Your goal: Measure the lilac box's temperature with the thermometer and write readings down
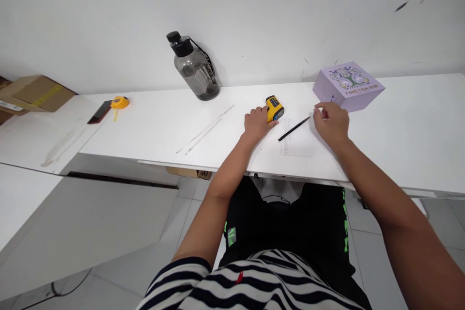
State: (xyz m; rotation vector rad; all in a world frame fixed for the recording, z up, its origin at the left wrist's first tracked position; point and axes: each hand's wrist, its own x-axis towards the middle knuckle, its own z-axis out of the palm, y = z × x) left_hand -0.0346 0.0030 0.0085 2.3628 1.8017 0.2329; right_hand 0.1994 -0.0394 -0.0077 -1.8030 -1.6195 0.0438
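Paper with faint writing lies near the front edge of the table, a black pen slanting across it, tip toward the right hand. That hand's grip is narrow, fingers curled, thumb and forefinger close together; whether it holds anything cannot be told. Left of the pen, the left hand has its grip closed round the left end of a yellow tool on the table. Beyond the right hand sits a lilac box. Farther left, a bottle stands beside the wall, and a tape measure lies at the far end of a dark slab.
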